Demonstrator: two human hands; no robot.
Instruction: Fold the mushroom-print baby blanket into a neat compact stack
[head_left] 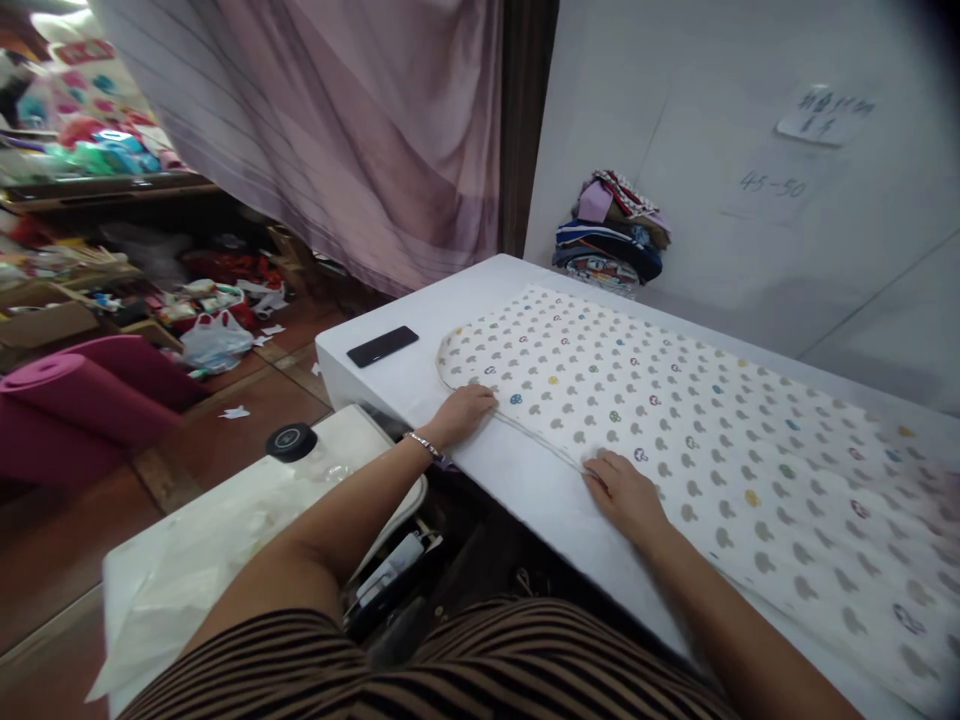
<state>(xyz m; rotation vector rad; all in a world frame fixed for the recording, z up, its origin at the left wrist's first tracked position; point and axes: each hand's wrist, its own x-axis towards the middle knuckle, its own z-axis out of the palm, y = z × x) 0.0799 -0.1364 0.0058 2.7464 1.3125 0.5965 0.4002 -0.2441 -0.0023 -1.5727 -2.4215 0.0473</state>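
Observation:
A white cloth (600,370) printed with grey mushroom-like shapes and a few coloured ones lies spread along the white table (517,470). Its near end is rounded, and a pale bound edge runs toward me. My left hand (463,414), with a bracelet at the wrist, grips that edge close to the rounded end, fingers bent together. Further right, my right hand (621,492) pinches the same edge between thumb and fingers. The fingertips of both hands are partly hidden against the cloth.
A black phone (382,346) lies at the table's left end. Beside me, a white side table (337,440) carries a black-lidded clear container (292,441) and thin white sheets. Folded fabrics (611,235) are stacked by the wall. Pink rolls (82,400) and bags are on the left.

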